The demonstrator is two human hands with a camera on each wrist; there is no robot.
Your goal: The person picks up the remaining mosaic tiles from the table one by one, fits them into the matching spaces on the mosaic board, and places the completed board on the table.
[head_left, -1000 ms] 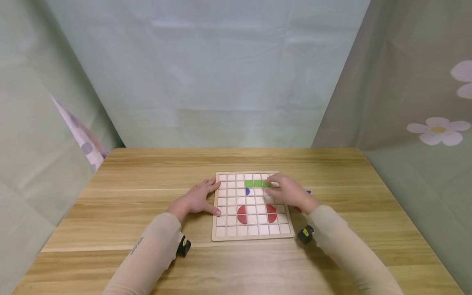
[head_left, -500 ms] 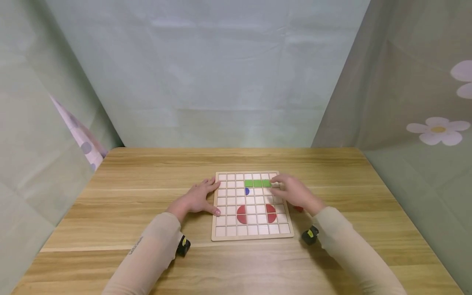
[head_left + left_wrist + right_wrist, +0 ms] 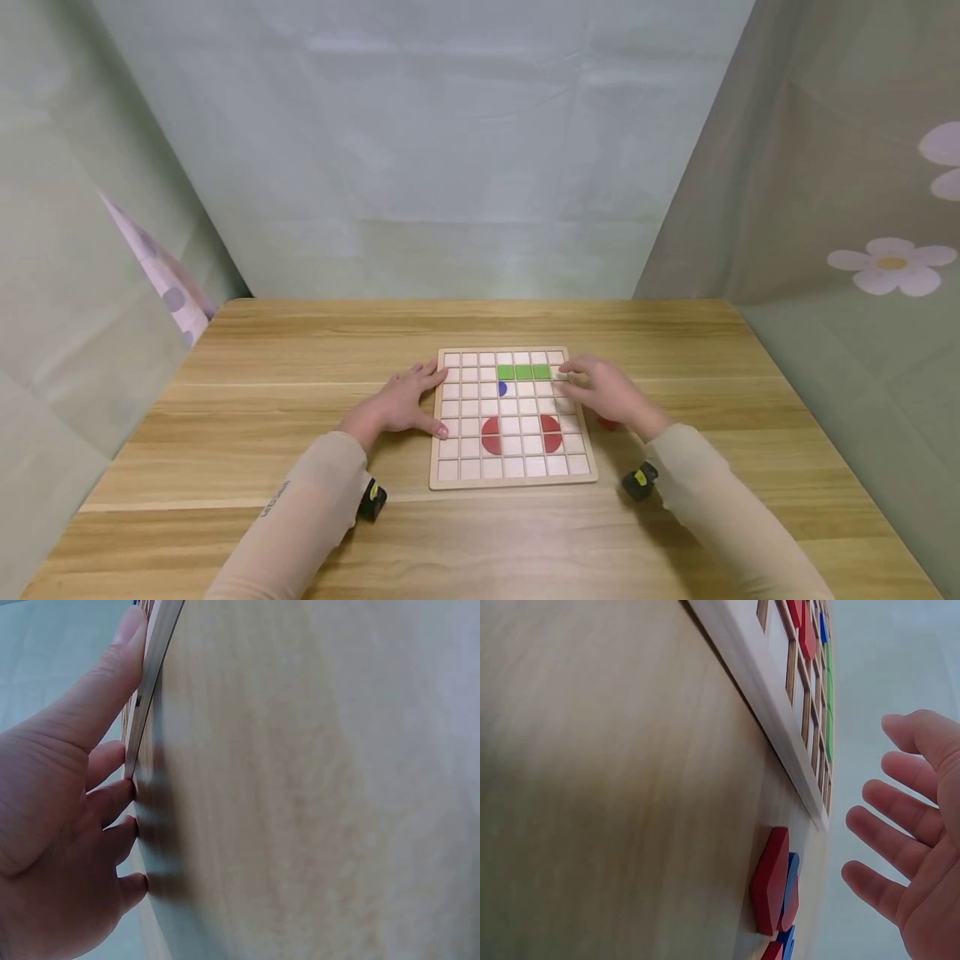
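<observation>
A wooden grid board (image 3: 512,482) lies on the table. Set in its cells are a row of green squares (image 3: 523,372), a small blue rounded piece (image 3: 502,388), and red rounded pieces on the left (image 3: 491,427) and right (image 3: 552,425). My left hand (image 3: 405,404) rests along the board's left edge, thumb and fingers spread; the left wrist view has the thumb (image 3: 112,682) over its rim. Above the board's upper right part, my right hand (image 3: 609,392) is held with fingers loosely bent. Nothing shows between those fingers (image 3: 900,806) in the right wrist view.
Loose red (image 3: 771,881) and blue (image 3: 789,889) pieces lie on the table right of the board, mostly hidden under the right hand in the head view. The wooden table (image 3: 480,550) runs back to a hanging pale cloth (image 3: 480,167).
My right hand has drawn back to the right, uncovering the right end of the green row. The left hand stays at the board's edge.
</observation>
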